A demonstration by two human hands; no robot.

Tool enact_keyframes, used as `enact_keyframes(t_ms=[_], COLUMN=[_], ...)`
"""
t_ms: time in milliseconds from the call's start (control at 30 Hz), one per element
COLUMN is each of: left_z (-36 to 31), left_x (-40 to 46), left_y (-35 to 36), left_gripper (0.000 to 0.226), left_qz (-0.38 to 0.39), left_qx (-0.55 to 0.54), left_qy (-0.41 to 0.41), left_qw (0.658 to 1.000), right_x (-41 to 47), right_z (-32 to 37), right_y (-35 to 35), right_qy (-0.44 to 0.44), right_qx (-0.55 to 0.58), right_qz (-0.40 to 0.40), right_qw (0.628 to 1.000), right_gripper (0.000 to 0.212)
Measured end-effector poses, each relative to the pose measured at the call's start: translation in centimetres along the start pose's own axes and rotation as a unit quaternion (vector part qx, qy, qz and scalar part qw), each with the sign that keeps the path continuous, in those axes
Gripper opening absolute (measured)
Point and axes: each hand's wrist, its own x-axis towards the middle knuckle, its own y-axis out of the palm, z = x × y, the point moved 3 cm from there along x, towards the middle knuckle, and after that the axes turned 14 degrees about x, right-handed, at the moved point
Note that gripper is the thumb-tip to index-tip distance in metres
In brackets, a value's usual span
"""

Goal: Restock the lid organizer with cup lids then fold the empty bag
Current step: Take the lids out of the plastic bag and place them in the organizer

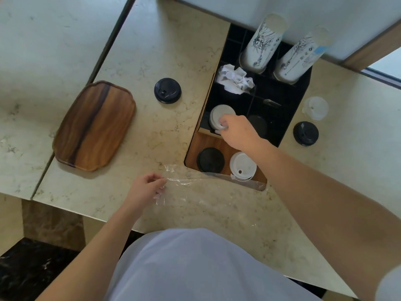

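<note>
A black lid organizer [290, 109] sits sunk in the stone counter. My right hand [235, 130] reaches into its front left compartment, fingers curled on a stack of white cup lids [220, 115]. A stack of black lids [258, 124] fills the compartment to the right. On the wooden ledge in front stand a black lid stack [210, 160] and a white lid stack [242, 166]. A clear plastic bag [195, 185] lies flat on the counter's near edge, and my left hand [149, 185] pinches its left end.
Two stacks of printed paper cups [261, 44] [301, 56] stand in the organizer's back, beside crumpled white napkins [235, 81]. Loose black lids [167, 90] [305, 133] and a clear lid [315, 107] lie on the counter. A wooden tray [94, 126] sits at the left.
</note>
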Motion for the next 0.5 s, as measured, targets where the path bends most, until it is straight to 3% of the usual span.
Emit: enact_keyframes(t_ms=[233, 400, 500], left_z=[-0.3, 0.0, 0.1], left_x=[-0.9, -1.7, -2.2], left_y=[0.5, 1.2, 1.7], left_gripper=[0.007, 0.008, 0.008], left_qz=[-0.002, 0.016, 0.031], left_qx=[-0.007, -0.015, -0.013], left_qy=[0.001, -0.003, 0.004], left_qw=[1.000, 1.000, 0.999], right_x=[-7.7, -16.8, -21.5], right_z=[-2.0, -8.1, -10.8], right_y=[1.8, 4.6, 5.8], right_qy=[0.000, 0.181, 0.287], right_qx=[0.167, 0.178, 0.194], right_qz=[-0.130, -0.198, -0.228], right_qw=[0.977, 0.947, 0.910], right_gripper=[0.026, 0.023, 0.041])
